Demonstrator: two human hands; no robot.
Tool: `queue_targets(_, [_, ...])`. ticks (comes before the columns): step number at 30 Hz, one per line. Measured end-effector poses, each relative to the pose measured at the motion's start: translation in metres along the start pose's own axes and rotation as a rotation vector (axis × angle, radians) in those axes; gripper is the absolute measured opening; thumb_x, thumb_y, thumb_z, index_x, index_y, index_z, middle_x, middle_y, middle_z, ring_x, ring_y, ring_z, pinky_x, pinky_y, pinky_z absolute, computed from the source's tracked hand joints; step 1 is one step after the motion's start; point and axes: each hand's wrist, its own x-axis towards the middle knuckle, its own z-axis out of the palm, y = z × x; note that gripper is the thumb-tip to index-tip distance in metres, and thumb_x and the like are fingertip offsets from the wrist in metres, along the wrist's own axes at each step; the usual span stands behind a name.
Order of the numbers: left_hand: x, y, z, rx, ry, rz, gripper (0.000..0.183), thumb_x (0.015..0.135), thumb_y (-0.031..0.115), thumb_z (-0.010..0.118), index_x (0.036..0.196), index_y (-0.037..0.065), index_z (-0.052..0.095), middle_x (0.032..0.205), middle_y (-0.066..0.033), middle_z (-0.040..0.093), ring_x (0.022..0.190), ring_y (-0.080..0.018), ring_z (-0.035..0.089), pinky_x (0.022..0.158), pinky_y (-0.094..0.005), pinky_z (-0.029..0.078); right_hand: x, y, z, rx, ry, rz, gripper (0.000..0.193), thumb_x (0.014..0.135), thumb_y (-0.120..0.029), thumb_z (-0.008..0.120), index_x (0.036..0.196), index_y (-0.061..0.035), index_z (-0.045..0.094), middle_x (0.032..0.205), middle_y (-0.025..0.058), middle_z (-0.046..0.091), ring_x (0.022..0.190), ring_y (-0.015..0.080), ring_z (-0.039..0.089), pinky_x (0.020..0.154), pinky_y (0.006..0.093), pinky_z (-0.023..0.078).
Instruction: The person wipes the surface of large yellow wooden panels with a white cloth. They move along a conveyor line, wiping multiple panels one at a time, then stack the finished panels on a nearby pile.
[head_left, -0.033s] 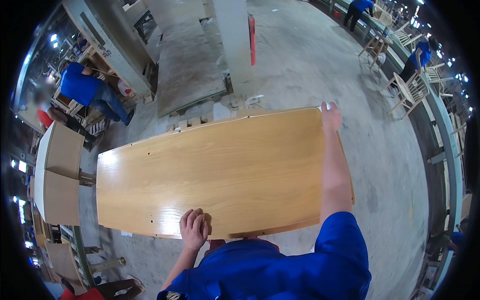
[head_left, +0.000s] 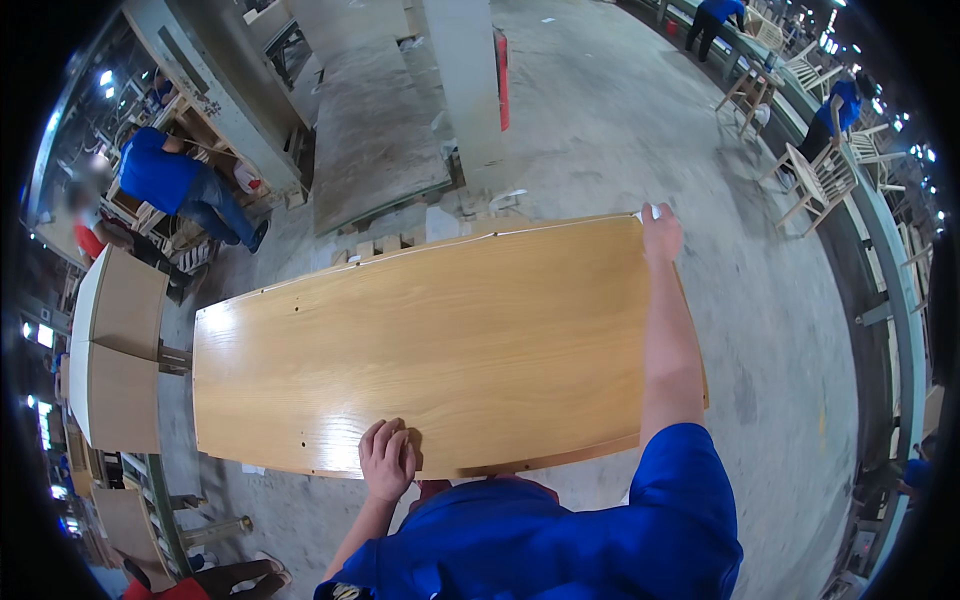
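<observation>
A long light-brown wood-grain panel [head_left: 450,340] lies flat in front of me, with small dark holes near its edges. My left hand [head_left: 388,462] rests on its near edge, fingers loosely bent on the surface and nothing seen in them. At the far right corner my right hand [head_left: 662,238] has its fingers closed around a small white wad [head_left: 655,212], mostly covered by the fingers. Whether the wad is cloth or paper I cannot tell. My right forearm crosses over the panel's right end.
Pale boards [head_left: 115,395] stand left of the panel. A pillar [head_left: 465,90] with a red strip rises beyond it. A co-worker in blue [head_left: 165,175] bends at the far left. Along the right runs a conveyor line [head_left: 890,260] with wooden chairs [head_left: 820,185] and workers.
</observation>
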Motion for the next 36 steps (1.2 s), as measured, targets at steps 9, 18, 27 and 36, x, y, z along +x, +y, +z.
queue_targets(9, [0.003,0.000,0.000,0.016,-0.002,0.017,0.022,0.073,0.011,0.061,0.095,0.009,0.059,0.111,-0.0077,0.056,0.107,-0.0311,0.049,0.090,-0.0426,0.039,0.004,0.007,0.007,0.005,-0.027,-0.062,0.033,0.078,-0.045,0.057,0.093,-0.0153,0.062,0.083,0.0148,0.066,0.080,0.0349,0.062,0.068,0.0443,0.049])
queue_targets(18, [-0.001,0.000,-0.001,0.028,-0.004,0.009,0.022,0.072,0.010,0.061,0.094,0.009,0.058,0.111,-0.0081,0.056,0.106,-0.0314,0.049,0.089,-0.0431,0.040,0.019,0.019,-0.014,-0.030,-0.034,0.036,0.038,0.078,-0.045,0.057,0.099,-0.0142,0.062,0.092,0.0145,0.065,0.086,0.0340,0.061,0.072,0.0438,0.048])
queue_targets(27, [-0.002,-0.001,0.002,0.017,0.003,0.021,0.021,0.073,0.010,0.060,0.095,0.009,0.058,0.111,-0.0084,0.056,0.107,-0.0321,0.049,0.090,-0.0436,0.039,0.025,0.023,-0.028,-0.098,-0.092,0.011,0.038,0.077,-0.045,0.056,0.100,-0.0161,0.063,0.095,0.0115,0.066,0.089,0.0313,0.062,0.074,0.0423,0.049])
queue_targets(36, [-0.002,-0.001,0.000,0.014,0.003,0.026,0.021,0.074,0.010,0.059,0.095,0.008,0.058,0.111,-0.0087,0.056,0.107,-0.0326,0.049,0.090,-0.0436,0.039,0.021,0.021,-0.032,-0.122,-0.094,-0.011,0.038,0.076,-0.045,0.057,0.100,-0.0166,0.063,0.096,0.0111,0.066,0.089,0.0308,0.062,0.074,0.0420,0.049])
